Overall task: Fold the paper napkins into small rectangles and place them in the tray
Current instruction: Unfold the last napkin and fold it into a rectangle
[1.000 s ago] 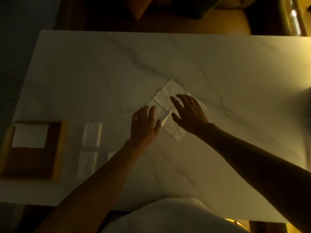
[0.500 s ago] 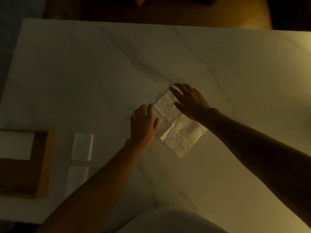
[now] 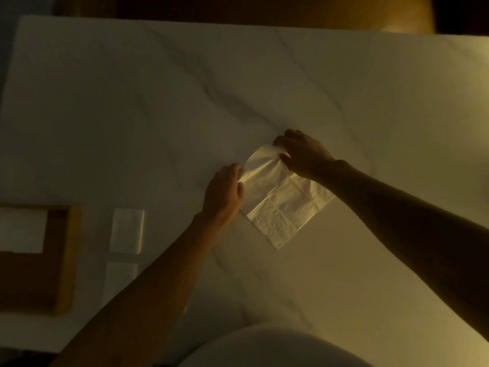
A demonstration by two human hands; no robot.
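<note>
A wide white table with grey marble veins fills most of the view, in a dim yellow light. At its near edge a pale rounded shape, probably the person's clothing, comes into the picture from below.

At the left edge of the table lies a wooden tray, partly cut by the border of the picture. Inside it, in the far part, rests one white folded napkin. Just to the right of the tray, on the table, lie two more folded napkins: one small rectangle and, nearer to the person, a second one, partly covered by the left forearm.

Near the middle of the table lies the unfolded napkin, turned like a diamond, with crease lines that divide it in squares. Its near part is flat on the table; its far corner is lifted and curls up between the two hands.

The left hand has thumb and fingers closed on the left side of the lifted edge. The right hand pinches the far corner of the same napkin with its fingertips. Both hands are close to each other, and both forearms reach in from below.
</note>
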